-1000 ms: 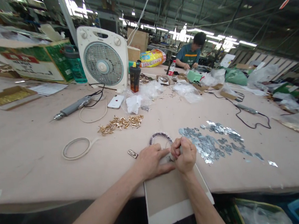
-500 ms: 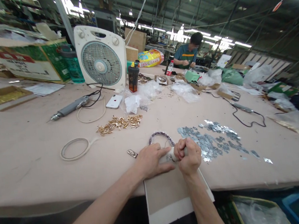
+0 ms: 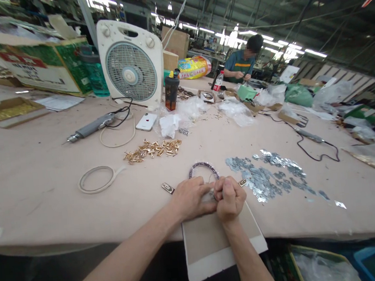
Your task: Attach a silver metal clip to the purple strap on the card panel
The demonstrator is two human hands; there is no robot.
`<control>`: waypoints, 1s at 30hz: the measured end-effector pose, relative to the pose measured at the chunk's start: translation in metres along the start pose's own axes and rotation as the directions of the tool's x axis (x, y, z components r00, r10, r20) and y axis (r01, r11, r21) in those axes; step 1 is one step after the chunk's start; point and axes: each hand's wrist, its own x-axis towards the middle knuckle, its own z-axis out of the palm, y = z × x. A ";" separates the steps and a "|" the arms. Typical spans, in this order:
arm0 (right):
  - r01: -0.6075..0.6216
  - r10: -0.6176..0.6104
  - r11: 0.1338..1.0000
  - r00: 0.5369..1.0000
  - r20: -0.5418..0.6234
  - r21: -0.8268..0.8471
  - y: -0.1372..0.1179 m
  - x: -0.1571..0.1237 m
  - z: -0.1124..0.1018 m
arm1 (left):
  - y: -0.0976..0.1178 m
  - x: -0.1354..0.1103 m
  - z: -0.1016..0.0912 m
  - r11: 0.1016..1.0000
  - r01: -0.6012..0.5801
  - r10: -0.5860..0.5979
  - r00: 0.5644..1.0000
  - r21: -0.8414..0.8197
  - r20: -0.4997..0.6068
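A flat beige-and-white piece, probably a handbag, lies at the table's front edge and overhangs it. A dark patterned curved handle stands out from its far end. My left hand presses down on the piece, thumb and forefinger spread apart. Close beside its fingertips, my right hand is closed in a fist; whatever it grips is hidden. A metal clasp plate shows left of my left hand, and a smaller metal plate shows right of my right fist.
Thin silvery metal plates are scattered at right. Gold-coloured fittings, a tape roll, an electric screwdriver and a phone lie left of centre. A box fan stands behind. A co-worker sits across the table.
My right fist has shifted slightly left, nearer my left hand's fingertips, uncovering the small metal plate at its right. My left hand stays on the piece. The view has tilted a little.
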 end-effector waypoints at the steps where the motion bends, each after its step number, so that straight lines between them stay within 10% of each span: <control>1: -0.008 0.008 1.000 1.000 0.003 -0.017 -0.001 0.001 0.000 | 0.000 0.000 0.000 1.000 0.004 -0.004 1.000 0.001 -0.001; 12: -0.186 0.183 0.967 0.983 0.034 0.173 -0.008 0.027 -0.002 | 0.003 -0.001 -0.005 1.000 0.012 -0.012 1.000 0.000 0.010; 30: -0.141 0.151 0.943 0.988 -0.010 0.302 -0.038 0.048 -0.011 | 0.004 0.000 -0.007 1.000 0.020 -0.021 0.999 0.015 0.041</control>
